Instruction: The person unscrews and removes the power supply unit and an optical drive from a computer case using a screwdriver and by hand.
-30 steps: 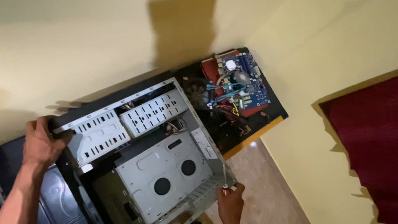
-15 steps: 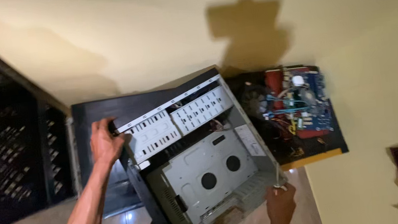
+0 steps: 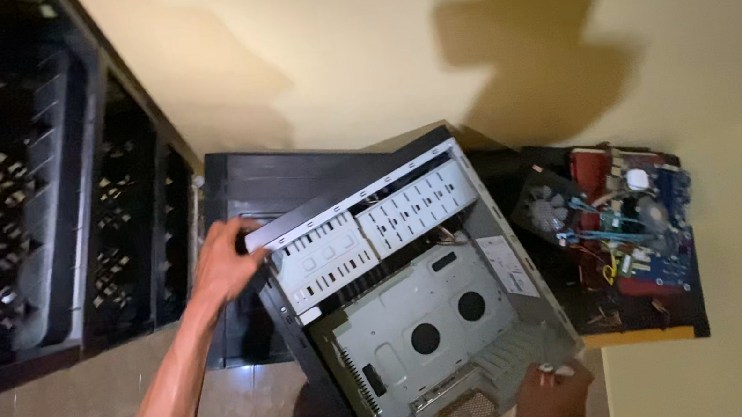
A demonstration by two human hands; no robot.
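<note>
Computer case [image 3: 413, 316], an open metal tower with its side panel off, lies tilted on the floor in the middle of the view, its grey inner plate and two round holes facing up. Far left stand stacked black crates [image 3: 19, 186] against the yellow wall. Next comes the left hand [image 3: 225, 264], fingers curled over the case's upper left corner beside the perforated drive cage [image 3: 374, 232], closed firmly on the edge of the frame. Behind that corner lies a flat black panel [image 3: 293, 185], touching or just under the case; which of the two cannot be told. At the lower right corner of the case the right hand [image 3: 549, 394] grips the bottom edge near the vent grille [image 3: 462, 412]; its fingers also seem to pinch a small pale thing, too small to tell what. Further right, a circuit board [image 3: 632, 223] with blue and red parts and loose cables rests on a dark tray beside the case, near but apart from it. To turn or shift the case well, it seems wise to keep both grips on solid frame edges rather than thin sheet metal, move the two corners together so the shell does not twist, and swing the right corner clear of the board and its cables.
</note>
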